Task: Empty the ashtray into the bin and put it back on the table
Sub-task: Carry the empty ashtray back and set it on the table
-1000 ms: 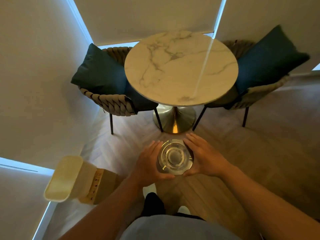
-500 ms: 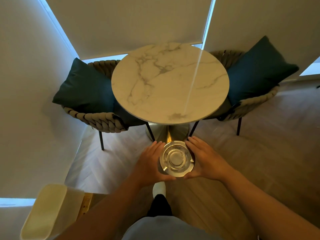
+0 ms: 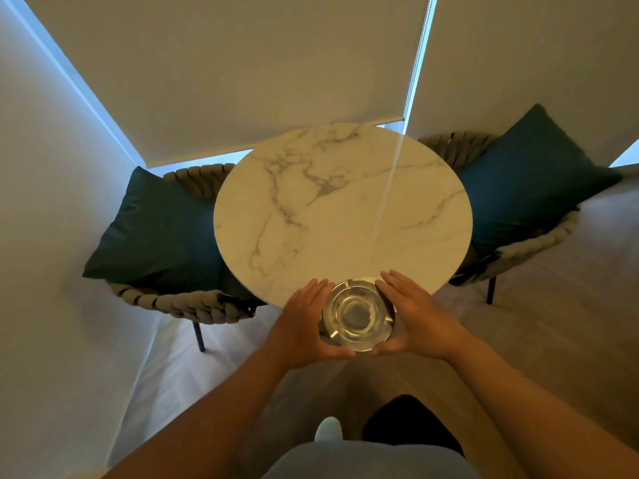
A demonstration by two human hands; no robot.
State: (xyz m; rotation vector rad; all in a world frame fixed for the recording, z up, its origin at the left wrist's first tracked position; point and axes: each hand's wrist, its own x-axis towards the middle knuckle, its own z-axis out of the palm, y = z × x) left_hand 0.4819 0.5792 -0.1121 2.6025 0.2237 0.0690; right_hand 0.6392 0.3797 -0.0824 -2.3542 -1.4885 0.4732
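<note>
A round clear glass ashtray (image 3: 358, 314) is held upright between both my hands, at the near edge of the round white marble table (image 3: 342, 209). My left hand (image 3: 304, 326) presses its left side and my right hand (image 3: 420, 321) its right side, fingers straight and pointing at the table. The ashtray looks empty, and its far rim overlaps the table's near edge. The bin is out of view.
Two woven chairs with dark teal cushions flank the table, one left (image 3: 159, 233) and one right (image 3: 532, 188). Closed roller blinds (image 3: 242, 70) cover the windows behind. Wooden floor (image 3: 553, 340) lies around the table. My feet show below.
I have stepped closer to the table; the ashtray in both hands now reaches its near edge. The cream bin at the lower left has dropped out of view.
</note>
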